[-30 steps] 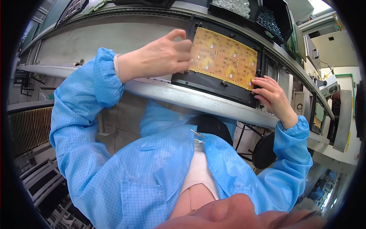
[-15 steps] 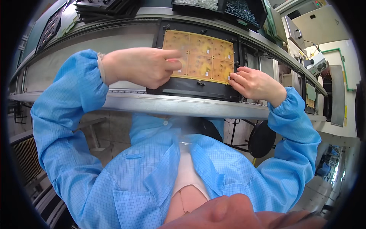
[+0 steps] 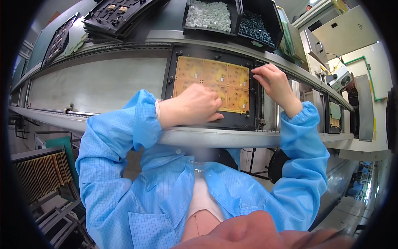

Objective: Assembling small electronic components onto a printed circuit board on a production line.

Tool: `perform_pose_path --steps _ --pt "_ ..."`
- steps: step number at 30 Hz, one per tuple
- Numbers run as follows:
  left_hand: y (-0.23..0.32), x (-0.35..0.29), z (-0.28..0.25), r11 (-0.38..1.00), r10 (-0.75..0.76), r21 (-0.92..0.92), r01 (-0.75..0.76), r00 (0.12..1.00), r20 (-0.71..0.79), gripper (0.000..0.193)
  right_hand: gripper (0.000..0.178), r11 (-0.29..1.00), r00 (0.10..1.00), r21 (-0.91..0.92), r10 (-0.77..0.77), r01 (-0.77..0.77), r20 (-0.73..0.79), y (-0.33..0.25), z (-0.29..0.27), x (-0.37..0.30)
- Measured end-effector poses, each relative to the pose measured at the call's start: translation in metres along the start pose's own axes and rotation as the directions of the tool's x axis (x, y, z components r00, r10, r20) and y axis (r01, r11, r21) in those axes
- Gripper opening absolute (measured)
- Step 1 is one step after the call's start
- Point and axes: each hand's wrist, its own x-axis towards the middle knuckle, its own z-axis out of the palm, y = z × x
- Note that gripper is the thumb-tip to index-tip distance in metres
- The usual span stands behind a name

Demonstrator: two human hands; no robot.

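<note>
Head view: hands (image 3: 192, 106) seemingly on yellow board (image 3: 215, 81)

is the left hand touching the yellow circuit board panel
Touching. The head view shows the left hand lying flat on the lower part of the yellow circuit board panel, its fingers covering the surface with no gap visible.

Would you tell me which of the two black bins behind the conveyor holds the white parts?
The left bin, straight behind the yellow circuit panel, holds the white parts; the right bin beside it holds dark bluish ones.
</note>
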Motion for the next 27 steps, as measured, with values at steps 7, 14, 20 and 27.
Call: perform_pose_path --steps 7,14,20,27 --pt "0.001 0.005 0.023 0.999 0.04 -0.004 -0.04 0.996 -0.085 0.025 0.012 0.976 0.985 -0.136 0.166 -0.172 -0.056 0.029 0.036 0.014" --pt "0.002 0.011 0.013 0.975 -0.151 -0.161 0.155 0.988 0.038 0.032 0.017 0.93 0.937 -0.26 0.307 -0.26 0.164 0.022 0.022 0.043" --pt "0.0 0.012 0.003 0.951 -0.185 -0.233 0.206 0.977 0.108 0.036 0.021 0.891 0.844 -0.279 0.437 -0.358 0.313 0.024 0.013 0.058" --pt "-0.018 0.012 0.02 0.982 -0.164 0.061 0.176 0.971 -0.173 0.074 0.019 0.929 0.883 -0.339 0.281 -0.151 0.376 0.026 0.013 0.063"
